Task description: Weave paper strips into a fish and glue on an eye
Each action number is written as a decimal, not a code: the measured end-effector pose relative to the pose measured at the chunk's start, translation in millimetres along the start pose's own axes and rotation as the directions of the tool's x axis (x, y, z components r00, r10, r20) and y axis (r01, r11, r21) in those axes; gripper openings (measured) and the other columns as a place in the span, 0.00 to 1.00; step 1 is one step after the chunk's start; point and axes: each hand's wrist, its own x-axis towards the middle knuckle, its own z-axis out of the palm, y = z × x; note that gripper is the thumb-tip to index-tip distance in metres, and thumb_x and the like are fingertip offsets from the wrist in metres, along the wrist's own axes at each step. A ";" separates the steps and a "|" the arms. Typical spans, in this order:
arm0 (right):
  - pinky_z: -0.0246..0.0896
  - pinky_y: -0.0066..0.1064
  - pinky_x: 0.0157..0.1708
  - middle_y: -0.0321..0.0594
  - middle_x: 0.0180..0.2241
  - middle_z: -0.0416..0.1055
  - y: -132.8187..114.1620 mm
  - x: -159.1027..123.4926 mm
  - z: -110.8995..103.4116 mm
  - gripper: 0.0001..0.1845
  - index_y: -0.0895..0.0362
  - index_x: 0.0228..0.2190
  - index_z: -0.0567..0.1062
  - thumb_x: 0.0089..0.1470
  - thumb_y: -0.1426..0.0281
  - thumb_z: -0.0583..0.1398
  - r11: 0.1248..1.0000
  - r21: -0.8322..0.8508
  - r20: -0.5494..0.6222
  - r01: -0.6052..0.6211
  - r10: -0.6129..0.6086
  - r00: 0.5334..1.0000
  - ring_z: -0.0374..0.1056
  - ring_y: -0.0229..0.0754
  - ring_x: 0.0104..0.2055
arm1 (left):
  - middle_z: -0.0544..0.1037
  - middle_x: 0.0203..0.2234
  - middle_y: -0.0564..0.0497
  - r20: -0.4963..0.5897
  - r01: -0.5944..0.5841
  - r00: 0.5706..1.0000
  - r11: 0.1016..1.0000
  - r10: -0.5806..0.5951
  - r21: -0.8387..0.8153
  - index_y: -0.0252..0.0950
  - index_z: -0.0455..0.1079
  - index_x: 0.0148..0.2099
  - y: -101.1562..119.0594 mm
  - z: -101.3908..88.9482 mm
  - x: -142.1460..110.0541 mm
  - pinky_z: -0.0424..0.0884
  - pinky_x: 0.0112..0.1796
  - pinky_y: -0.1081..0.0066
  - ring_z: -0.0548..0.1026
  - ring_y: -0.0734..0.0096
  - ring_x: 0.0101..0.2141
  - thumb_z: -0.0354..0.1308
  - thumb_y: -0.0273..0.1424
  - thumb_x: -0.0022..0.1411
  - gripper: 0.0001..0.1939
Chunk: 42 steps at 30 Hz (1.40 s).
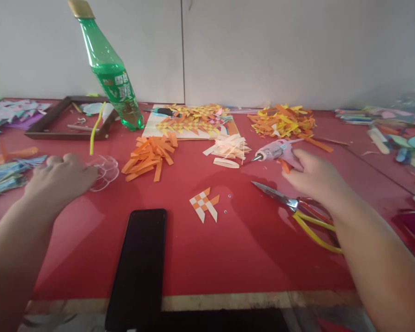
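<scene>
My right hand (313, 177) is closed around the handle of a pale pink glue gun (273, 151), its metal nozzle pointing left. On the left, my left hand (60, 177) is low over the table, its thumb at the edge of a clear plastic flower-shaped piece (105, 173); the fingers curl down out of sight. A small woven fish of orange and cream paper strips (203, 204) lies between the hands. Two tiny googly eyes (229, 196) are just right of it. Scissors (293, 205) with red and yellow handles lie beneath my right forearm.
A black phone (138, 267) lies at the front edge. A green bottle (114, 87) stands behind, by a brown frame (38, 133). Piles of orange strips (150, 157), cream strips (230, 148) and yellow-orange strips (283, 121) lie before a pale wall (263, 50).
</scene>
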 end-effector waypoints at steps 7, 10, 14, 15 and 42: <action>0.52 0.33 0.28 0.40 0.27 0.63 -17.2 -0.3 7.3 0.10 0.51 0.29 0.54 0.50 0.66 0.54 0.999 0.051 -0.049 0.007 -0.004 0.999 0.60 0.44 0.28 | 0.73 0.44 0.37 -0.016 -0.229 0.973 0.970 0.229 -0.082 0.30 0.68 0.47 101.1 34.0 -39.9 0.64 0.50 0.51 0.72 0.46 0.46 0.46 0.37 0.66 0.17; 0.51 0.33 0.27 0.40 0.26 0.63 -26.6 -4.0 13.3 0.12 0.51 0.30 0.52 0.51 0.66 0.54 0.997 0.061 -0.063 0.040 -0.037 0.997 0.59 0.44 0.26 | 0.73 0.45 0.39 0.063 -0.368 0.926 0.928 0.371 -0.065 0.34 0.69 0.48 138.3 63.1 -54.0 0.66 0.48 0.53 0.71 0.47 0.47 0.48 0.43 0.66 0.20; 0.51 0.32 0.25 0.35 0.22 0.59 -28.7 -10.9 24.0 0.12 0.51 0.29 0.51 0.50 0.67 0.54 0.995 0.059 -0.079 0.080 -0.075 0.994 0.56 0.42 0.22 | 0.71 0.41 0.37 0.021 -0.414 0.910 0.910 0.414 0.007 0.32 0.69 0.44 161.5 81.0 -58.4 0.67 0.43 0.54 0.70 0.46 0.43 0.51 0.49 0.63 0.23; 0.51 0.32 0.25 0.34 0.21 0.58 -27.2 -12.3 26.9 0.12 0.51 0.29 0.51 0.50 0.67 0.54 0.994 0.066 -0.082 0.085 -0.079 0.993 0.56 0.42 0.21 | 0.71 0.40 0.38 0.020 -0.427 0.904 0.904 0.427 -0.018 0.32 0.69 0.43 162.8 82.6 -57.9 0.67 0.43 0.54 0.70 0.48 0.42 0.53 0.48 0.63 0.22; 0.68 0.33 0.27 0.39 0.30 0.75 -3.9 -36.9 68.0 0.08 0.51 0.35 0.76 0.52 0.72 0.59 0.642 0.320 -0.423 0.696 -0.561 0.712 0.72 0.43 0.28 | 0.81 0.29 0.52 0.377 0.381 0.916 -0.002 0.140 -0.925 0.34 0.73 0.34 163.0 82.5 -50.9 0.68 0.29 0.82 0.77 0.79 0.29 0.71 0.35 0.51 0.13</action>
